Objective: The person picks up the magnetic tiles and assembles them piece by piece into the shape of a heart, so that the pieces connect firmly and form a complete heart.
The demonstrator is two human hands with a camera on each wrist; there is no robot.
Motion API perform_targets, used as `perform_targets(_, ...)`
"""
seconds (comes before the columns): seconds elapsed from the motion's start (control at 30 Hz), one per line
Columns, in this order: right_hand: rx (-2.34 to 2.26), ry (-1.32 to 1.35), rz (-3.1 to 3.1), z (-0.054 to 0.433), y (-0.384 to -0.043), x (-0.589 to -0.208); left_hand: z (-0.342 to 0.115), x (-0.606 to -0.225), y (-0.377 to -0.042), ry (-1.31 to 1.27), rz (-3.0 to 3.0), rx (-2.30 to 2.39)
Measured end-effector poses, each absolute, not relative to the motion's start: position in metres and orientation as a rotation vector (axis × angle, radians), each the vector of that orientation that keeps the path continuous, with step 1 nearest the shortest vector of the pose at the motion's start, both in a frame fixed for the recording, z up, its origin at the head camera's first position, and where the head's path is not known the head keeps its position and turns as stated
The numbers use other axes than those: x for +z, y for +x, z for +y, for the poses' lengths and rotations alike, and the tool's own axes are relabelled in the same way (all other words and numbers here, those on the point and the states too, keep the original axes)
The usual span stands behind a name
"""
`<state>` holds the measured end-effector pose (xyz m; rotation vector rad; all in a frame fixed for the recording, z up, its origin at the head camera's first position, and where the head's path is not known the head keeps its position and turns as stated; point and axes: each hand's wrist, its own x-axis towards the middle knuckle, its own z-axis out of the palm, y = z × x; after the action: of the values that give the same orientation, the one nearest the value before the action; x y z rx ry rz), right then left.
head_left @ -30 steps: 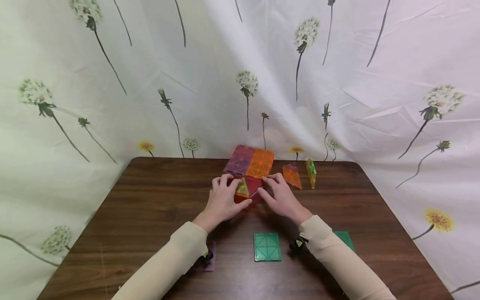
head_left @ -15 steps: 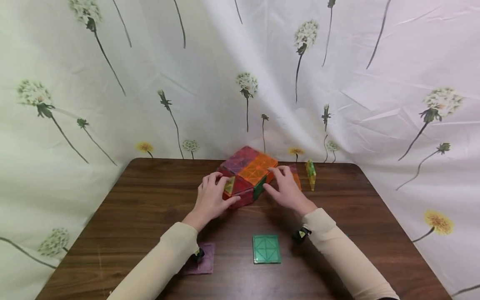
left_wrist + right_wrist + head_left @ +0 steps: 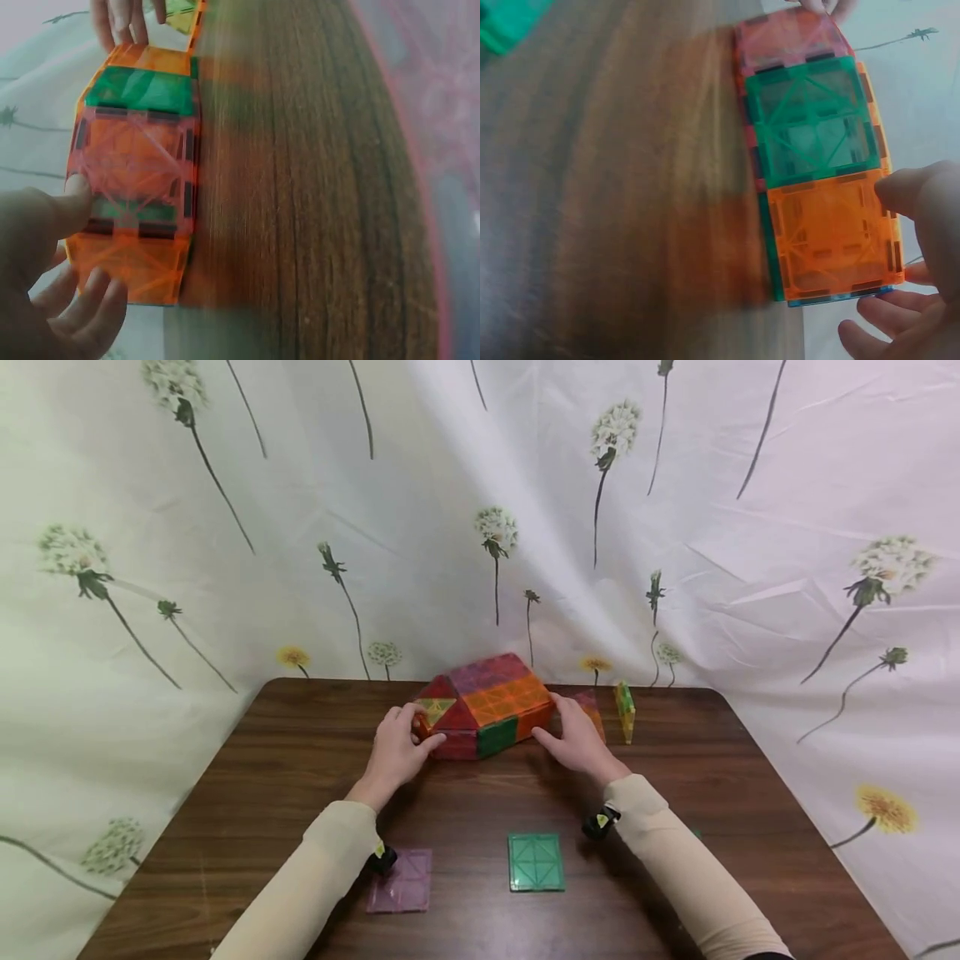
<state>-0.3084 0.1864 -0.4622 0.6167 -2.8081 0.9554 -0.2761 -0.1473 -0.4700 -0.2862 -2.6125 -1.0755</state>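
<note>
A small house of translucent magnetic tiles (image 3: 495,702) stands toward the back of the table. Its roof is purple and orange, with red and yellow triangles at the gable end. My left hand (image 3: 393,747) grips the house's left corner; in the left wrist view the thumb touches the red wall tile (image 3: 135,161) and the fingers lie at the orange wall tile (image 3: 127,262). At the other end, my right hand (image 3: 577,735) holds the house, its thumb on the orange side tile (image 3: 836,240) beside a green one (image 3: 814,124). The far walls are hidden in the head view.
On the table's near part lie a purple square tile (image 3: 401,881) and a green square tile (image 3: 536,862). Behind my right hand are an orange-and-purple piece (image 3: 592,714) and an upright yellow-green piece (image 3: 626,713). A flowered cloth (image 3: 420,527) hangs behind the table.
The house has turned, so its gable end moved left and its green-and-orange side now faces forward. My left hand went left with it; my right hand shifted slightly right.
</note>
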Motion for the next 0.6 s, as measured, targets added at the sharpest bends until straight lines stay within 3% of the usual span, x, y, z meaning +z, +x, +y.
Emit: perform_targets(0.6, 1.102, 0.64, -2.68, 0.188, -0.277, -0.466, -0.151, -0.472, -0.287, -0.283, -2.668, -1.18)
